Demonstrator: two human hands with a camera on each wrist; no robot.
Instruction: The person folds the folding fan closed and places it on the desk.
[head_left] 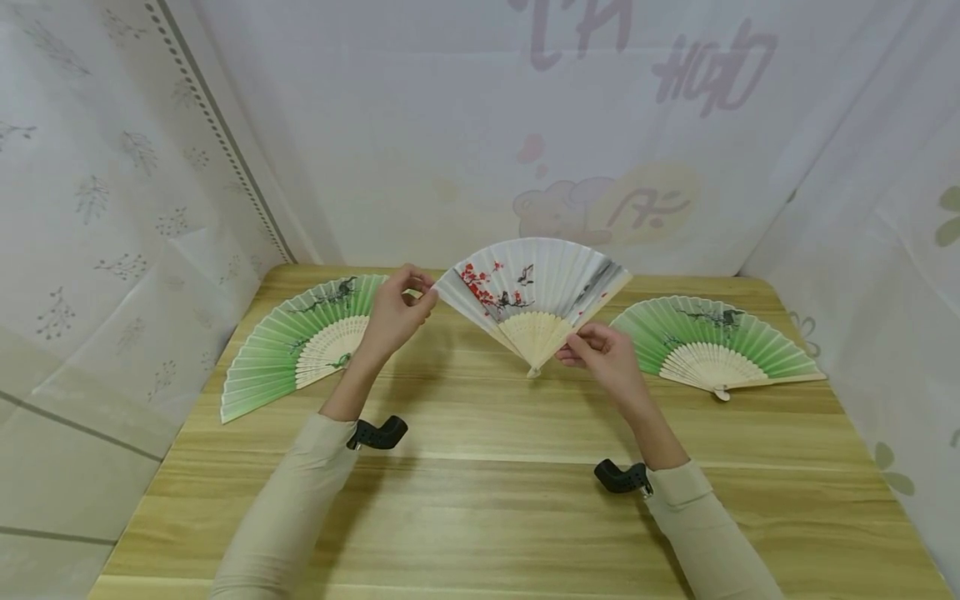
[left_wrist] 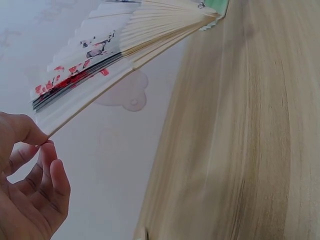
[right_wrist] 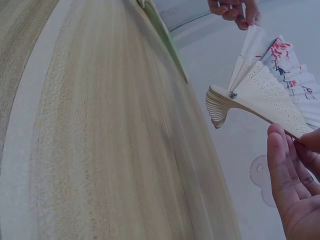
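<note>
Above the middle of the counter [head_left: 480, 525], raised off its surface, a white folding fan [head_left: 551, 271] is spread between two hands. Its riveted pivot [head_left: 534, 372] points down and toward the person, while the curved rim faces up and away; the wide span runs from left to right. The left hand [head_left: 395, 312] pinches the fan's left outer corner between thumb and fingertips — the other fingers loosely bent — and the right hand [head_left: 603, 354] pinches the right outer rib, nearer the pivot, thumb against fingers. Thin, pale ribs, finely pierced, carry a pleated leaf painted with red blossoms, dark birds and a grey streak; below the rivet, the rib ends curve into a small flare.

On either side lie two open green fans, pleated, pale-ribbed and painted with dark branches. The left green fan [head_left: 262, 371] has its arc toward the upper left, its ribs beside the left wrist; the right green fan [head_left: 780, 346] has its pivot toward the person. The counter shows streaked, yellowish wood grain.
</note>
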